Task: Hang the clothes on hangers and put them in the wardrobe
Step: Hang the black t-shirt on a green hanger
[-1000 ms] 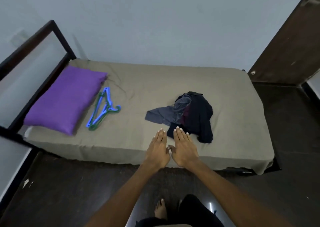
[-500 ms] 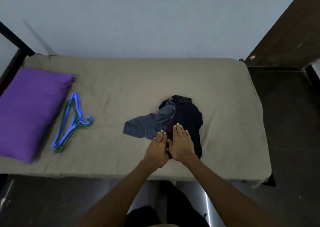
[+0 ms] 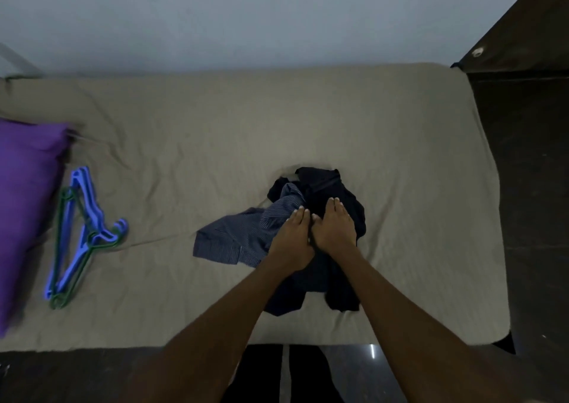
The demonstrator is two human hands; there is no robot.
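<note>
A heap of dark clothes [image 3: 320, 187] lies on the bed [image 3: 215, 143], with a grey striped garment [image 3: 234, 239] spread out to its left and black garments to the right. My left hand [image 3: 292, 239] lies flat over the striped garment, fingers straight. Beside it, my right hand [image 3: 334, 227] lies flat on the black cloth, fingers straight and together. The two hands touch side by side. A bundle of blue and green plastic hangers [image 3: 81, 233] lies on the sheet at the left.
A purple pillow [image 3: 24, 205] sits at the bed's left end, next to the hangers. A pale wall runs behind the bed. Dark wooden furniture [image 3: 529, 33] stands at the right, and dark floor [image 3: 535, 217] lies beside and in front of the bed.
I have stepped closer to the bed. Both hands have moved forward from the bed's near edge onto the clothes heap, staying flat and together.
</note>
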